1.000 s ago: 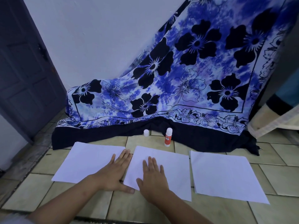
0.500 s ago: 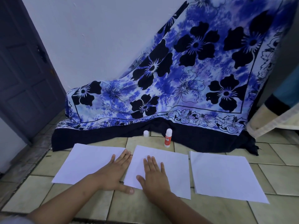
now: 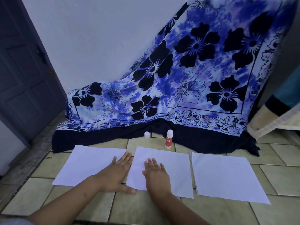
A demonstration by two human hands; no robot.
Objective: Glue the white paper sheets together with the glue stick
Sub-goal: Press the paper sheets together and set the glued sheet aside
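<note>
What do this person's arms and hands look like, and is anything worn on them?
Both forearms are bare as far as the picture shows. The left hand and the right hand wear no gloves, and no rings, watch or bracelets can be seen. The fingernails look short and unpainted. At the bottom left corner a pale grey patch may be the edge of a sleeve, but too little shows to tell.

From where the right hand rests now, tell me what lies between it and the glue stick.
Nothing visible blocks it. The right hand lies flat on the middle sheet, and the glue stick stands upright just beyond that sheet's far edge. Only bare paper and a strip of floor tile lie between. The loose cap stands off to the left.
</note>
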